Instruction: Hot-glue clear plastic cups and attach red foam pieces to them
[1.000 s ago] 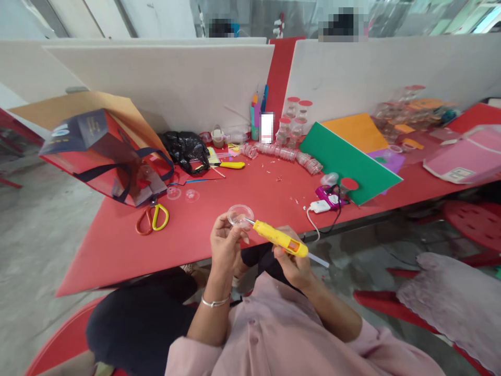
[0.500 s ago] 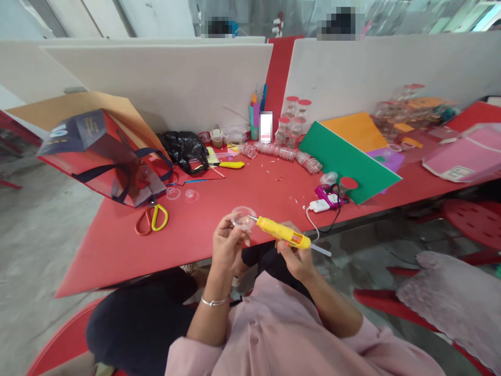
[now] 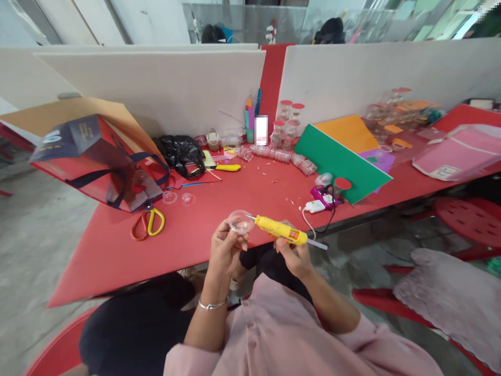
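Note:
Between the fingers of my left hand is a small clear plastic lid, held by its edge above the table's front edge. My right hand grips a yellow hot glue gun, whose metal nozzle points left and meets or overlaps the lid's right rim. A whitish glue stick pokes out of the gun's rear. Whether glue is flowing cannot be seen. On the table to the left lie two more clear plastic pieces and scissors with one red and one yellow handle.
A red paper bag and a black plastic bag stand at the left. Behind are a yellow cutter, clear bottle pieces and red-lidded jars. A green board leans right, near a purple power strip with cables.
The view has shifted slightly, so the scene sits a little further left. My hands, the lid and the glue gun keep nearly the same arrangement.

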A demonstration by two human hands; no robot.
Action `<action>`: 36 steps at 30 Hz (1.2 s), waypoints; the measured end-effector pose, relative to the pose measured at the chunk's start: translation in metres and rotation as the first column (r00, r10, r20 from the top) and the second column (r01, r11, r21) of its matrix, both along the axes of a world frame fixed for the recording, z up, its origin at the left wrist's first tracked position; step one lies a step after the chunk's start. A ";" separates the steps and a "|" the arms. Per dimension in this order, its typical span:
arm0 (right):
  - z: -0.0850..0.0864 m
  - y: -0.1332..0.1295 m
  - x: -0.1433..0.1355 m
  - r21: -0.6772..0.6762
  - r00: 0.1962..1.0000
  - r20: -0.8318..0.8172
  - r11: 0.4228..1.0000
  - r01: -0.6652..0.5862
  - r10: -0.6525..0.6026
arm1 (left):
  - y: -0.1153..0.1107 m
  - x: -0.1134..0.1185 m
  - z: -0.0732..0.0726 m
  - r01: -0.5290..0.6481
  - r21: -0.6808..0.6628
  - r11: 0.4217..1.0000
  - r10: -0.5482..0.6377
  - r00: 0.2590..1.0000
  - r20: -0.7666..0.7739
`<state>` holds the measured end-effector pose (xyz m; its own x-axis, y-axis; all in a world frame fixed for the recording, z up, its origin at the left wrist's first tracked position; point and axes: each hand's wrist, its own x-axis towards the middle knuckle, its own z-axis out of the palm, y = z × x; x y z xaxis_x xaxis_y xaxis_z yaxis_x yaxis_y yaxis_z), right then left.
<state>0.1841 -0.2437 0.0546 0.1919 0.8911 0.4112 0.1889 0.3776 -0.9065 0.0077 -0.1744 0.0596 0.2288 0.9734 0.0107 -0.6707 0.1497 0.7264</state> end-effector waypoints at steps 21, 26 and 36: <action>-0.004 -0.005 0.000 -0.014 0.998 -0.023 0.998 -0.057 0.057 | 0.000 -0.003 0.002 0.029 -0.014 0.999 -0.029 0.999 0.038; -0.003 -0.008 -0.001 -0.005 0.998 -0.013 0.998 -0.068 0.067 | 0.001 -0.003 0.003 0.021 -0.034 0.999 -0.019 0.997 0.069; -0.004 -0.011 -0.007 0.016 0.998 0.002 0.998 -0.065 0.065 | -0.001 -0.004 0.003 -0.003 -0.020 1.000 0.004 0.997 0.082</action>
<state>0.1768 -0.2544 0.0507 0.1332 0.8950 0.4257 0.1648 0.4036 -0.9000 0.0033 -0.1757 0.0630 0.2244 0.9744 0.0098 -0.7287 0.1612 0.6656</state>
